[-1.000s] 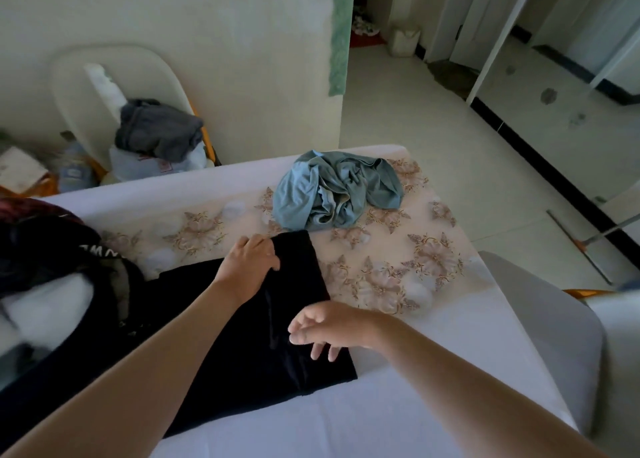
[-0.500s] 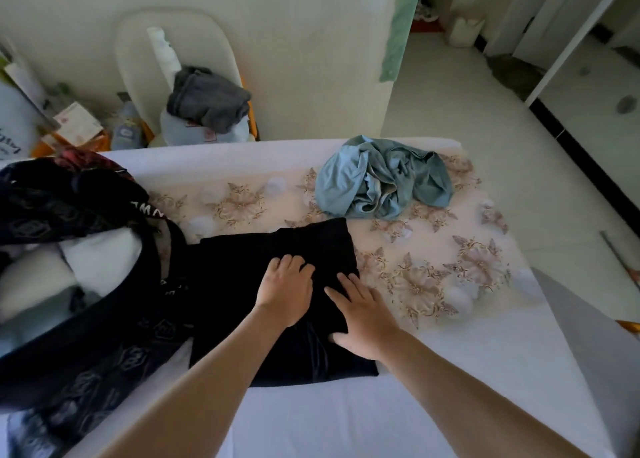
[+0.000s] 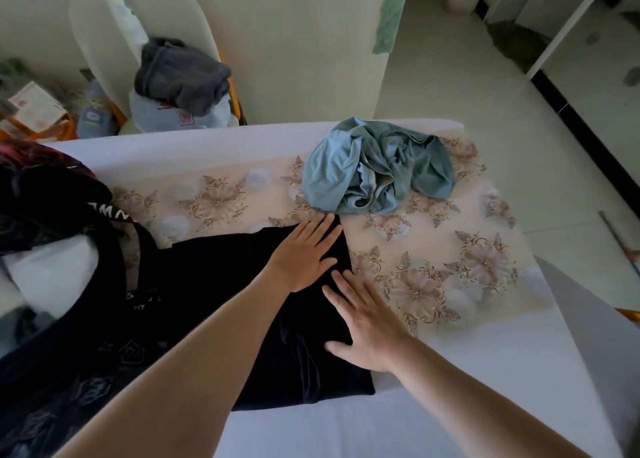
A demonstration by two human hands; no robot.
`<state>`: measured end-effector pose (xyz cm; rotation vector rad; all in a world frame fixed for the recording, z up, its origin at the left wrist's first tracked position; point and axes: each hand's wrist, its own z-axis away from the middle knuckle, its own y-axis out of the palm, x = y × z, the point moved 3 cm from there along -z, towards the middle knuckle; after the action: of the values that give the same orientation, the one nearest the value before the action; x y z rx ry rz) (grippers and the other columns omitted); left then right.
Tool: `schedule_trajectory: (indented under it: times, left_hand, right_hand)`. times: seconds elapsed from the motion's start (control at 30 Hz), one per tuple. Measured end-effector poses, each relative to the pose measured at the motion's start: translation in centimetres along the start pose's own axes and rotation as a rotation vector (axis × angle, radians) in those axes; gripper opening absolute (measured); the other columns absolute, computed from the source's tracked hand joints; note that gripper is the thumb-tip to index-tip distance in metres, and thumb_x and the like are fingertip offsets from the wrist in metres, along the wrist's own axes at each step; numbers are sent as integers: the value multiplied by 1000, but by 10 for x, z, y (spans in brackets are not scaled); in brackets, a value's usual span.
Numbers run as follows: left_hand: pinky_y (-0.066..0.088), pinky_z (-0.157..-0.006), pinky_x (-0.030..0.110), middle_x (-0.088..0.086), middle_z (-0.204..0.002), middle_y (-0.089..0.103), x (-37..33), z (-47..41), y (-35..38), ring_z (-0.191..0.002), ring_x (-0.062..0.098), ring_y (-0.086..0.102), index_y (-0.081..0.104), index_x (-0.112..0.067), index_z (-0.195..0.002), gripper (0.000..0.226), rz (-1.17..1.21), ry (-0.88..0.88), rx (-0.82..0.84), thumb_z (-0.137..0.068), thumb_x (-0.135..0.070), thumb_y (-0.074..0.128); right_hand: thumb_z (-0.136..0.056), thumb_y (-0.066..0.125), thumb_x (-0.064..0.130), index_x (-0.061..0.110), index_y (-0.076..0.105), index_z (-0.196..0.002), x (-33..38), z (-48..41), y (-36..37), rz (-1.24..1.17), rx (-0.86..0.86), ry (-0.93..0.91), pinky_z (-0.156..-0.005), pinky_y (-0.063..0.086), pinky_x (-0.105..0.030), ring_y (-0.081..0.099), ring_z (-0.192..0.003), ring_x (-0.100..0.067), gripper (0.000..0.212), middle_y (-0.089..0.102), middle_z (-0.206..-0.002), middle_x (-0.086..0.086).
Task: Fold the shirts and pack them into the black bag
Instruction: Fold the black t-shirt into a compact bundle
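Head view: black shirt [image 3: 221,270] folded flat on surface [image 3: 485,371]. Both grips spread, palms down along its right edge: L grip [image 3: 304,256] at far corner, R grip [image 3: 367,322] nearer. Left of shirt: bag [image 3: 69,353], abutting; L grip closer to it. Beyond: blue shirt [image 3: 374,170], crumpled, not yet folded.
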<state>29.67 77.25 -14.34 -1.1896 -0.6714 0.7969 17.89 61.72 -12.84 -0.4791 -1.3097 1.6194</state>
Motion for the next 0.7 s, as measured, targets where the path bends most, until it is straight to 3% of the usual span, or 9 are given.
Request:
schedule_trajectory:
  times: [0.13,0.2,0.3,0.43,0.6,0.7]
  left_hand:
    - [16,-122,44,8,-165,12,-8,32,0,-151,27,11,23,-18,-155,57,47,-121,-151,-103,-40,26]
    - [22,-120,44,7,-161,24,-9,58,6,-149,27,22,34,-18,-151,54,137,-228,-187,-101,-37,33]
    - [26,-119,45,7,-159,29,1,108,18,-148,26,25,37,-18,-149,58,195,-397,-186,-98,-45,31]
    - [9,-121,48,7,-165,7,13,171,46,-152,26,1,16,-25,-157,75,200,-494,-50,-94,-66,20]
    - [-9,-121,48,7,-161,-27,-7,179,51,-146,24,-31,-14,-27,-155,78,217,-436,51,-94,-69,12]
    - [-11,-121,49,8,-159,-31,-33,165,37,-144,26,-34,-17,-26,-155,80,242,-401,52,-95,-68,16]
  right_hand:
    - [-93,28,50,19,44,-144,13,-11,-12,20,-191,76,-124,12,-49,17,-150,-29,62,29,-158,-9]
    - [-93,31,44,17,49,-138,21,-17,-13,38,-246,59,-123,18,-48,23,-148,-30,55,33,-154,-11]
    - [-97,33,45,14,34,-151,33,-27,-7,42,-223,-35,-124,14,-46,10,-153,-28,62,16,-164,-11]
    - [-100,27,51,19,-6,-159,49,-38,4,67,-78,-57,-125,-2,-44,-19,-152,-21,74,-19,-165,-6]
    - [-99,23,58,26,-14,-157,31,-18,12,113,-51,-21,-124,-6,-40,-25,-149,-14,76,-29,-162,2]
    - [-99,26,58,29,-16,-157,12,5,10,124,-32,26,-123,-10,-37,-27,-148,-12,77,-32,-161,5]
